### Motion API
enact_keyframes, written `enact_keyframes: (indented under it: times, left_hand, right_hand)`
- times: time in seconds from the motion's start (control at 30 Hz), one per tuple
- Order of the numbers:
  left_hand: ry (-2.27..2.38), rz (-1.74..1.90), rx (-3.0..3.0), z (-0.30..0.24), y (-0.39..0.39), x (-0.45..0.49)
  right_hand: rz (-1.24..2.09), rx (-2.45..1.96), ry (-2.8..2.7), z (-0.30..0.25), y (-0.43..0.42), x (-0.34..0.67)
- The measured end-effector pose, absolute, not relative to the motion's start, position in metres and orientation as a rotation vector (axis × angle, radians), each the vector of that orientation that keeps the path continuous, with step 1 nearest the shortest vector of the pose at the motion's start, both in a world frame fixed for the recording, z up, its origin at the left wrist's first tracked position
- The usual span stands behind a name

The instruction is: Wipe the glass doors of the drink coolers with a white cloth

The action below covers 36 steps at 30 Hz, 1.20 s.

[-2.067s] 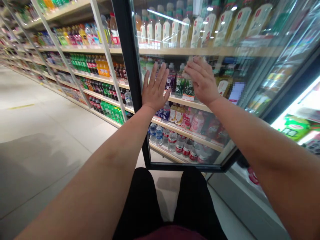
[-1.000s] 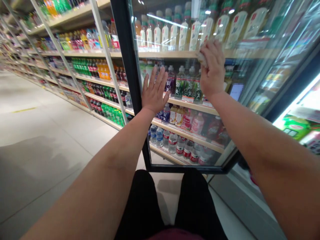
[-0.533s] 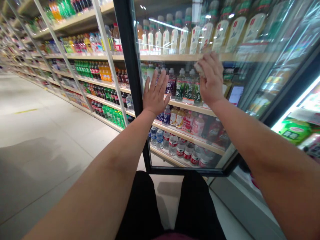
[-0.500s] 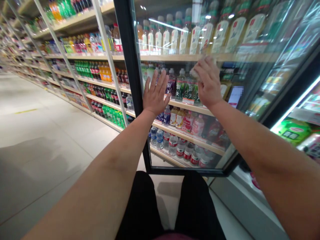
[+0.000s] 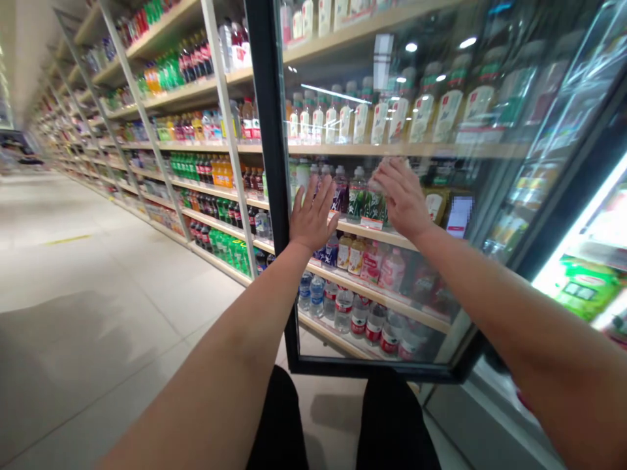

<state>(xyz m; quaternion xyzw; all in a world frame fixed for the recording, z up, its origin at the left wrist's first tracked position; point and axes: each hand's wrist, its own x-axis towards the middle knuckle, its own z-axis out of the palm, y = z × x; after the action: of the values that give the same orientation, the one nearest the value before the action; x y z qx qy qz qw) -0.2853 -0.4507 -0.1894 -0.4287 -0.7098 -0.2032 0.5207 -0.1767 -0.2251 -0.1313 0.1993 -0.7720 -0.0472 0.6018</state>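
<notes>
A black-framed glass door [image 5: 333, 367] stands swung out in front of me, with shelved bottles visible through its pane. My left hand [image 5: 312, 215] lies flat against the glass near the left frame edge, fingers spread and holding nothing. Closer to the middle of the pane, my right hand [image 5: 402, 199] is closed on a pale, crumpled cloth [image 5: 392, 164] pressed to the glass. Most of the cloth is hidden under the fingers. A small screen-like rectangle [image 5: 459, 217], partly blurred out, shows on the pane right of that hand.
Long shelves of drink bottles [image 5: 196, 166] run away to the left behind the door. A lit cooler with green packages [image 5: 585, 287] is at the right. Pale tiled floor [image 5: 147, 294] stretches to the left, and my knees [image 5: 394, 418] are just below the door.
My view has tilted up, so the door and shelves sit lower in the picture. The right hand with the cloth has shifted slightly on the glass; the left hand stays flat against it.
</notes>
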Motion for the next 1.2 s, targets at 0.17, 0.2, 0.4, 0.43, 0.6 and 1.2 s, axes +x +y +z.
enact_keyframes:
  times: [0.17,0.2,0.4,0.43,0.6,1.2]
  left_hand:
    - [-1.667,-0.423,-0.986,-0.191,-0.453,-0.285]
    - [-1.659,-0.412,-0.979,-0.191,-0.454,-0.284]
    - [-1.622,-0.355,-0.954,-0.192,-0.455,-0.285]
    - [-1.625,-0.352,-0.955,-0.192,-0.455,-0.285]
    - [-1.621,-0.368,-0.961,-0.191,-0.455,-0.286]
    - [-1.633,-0.417,-0.979,-0.190,-0.458,-0.284]
  right_hand:
    - [-0.002,0.304,-1.634,-0.118,-0.236,-0.185]
    - [0.012,0.303,-1.646,-0.122,-0.241,-0.186]
    - [-0.071,0.472,-1.809,-0.136,-0.256,-0.188]
    - [-0.069,0.460,-1.790,-0.130,-0.256,-0.189]
    - [0.016,0.319,-1.681,-0.122,-0.264,-0.193]
    - [-0.086,0.434,-1.705,-0.142,-0.246,-0.180]
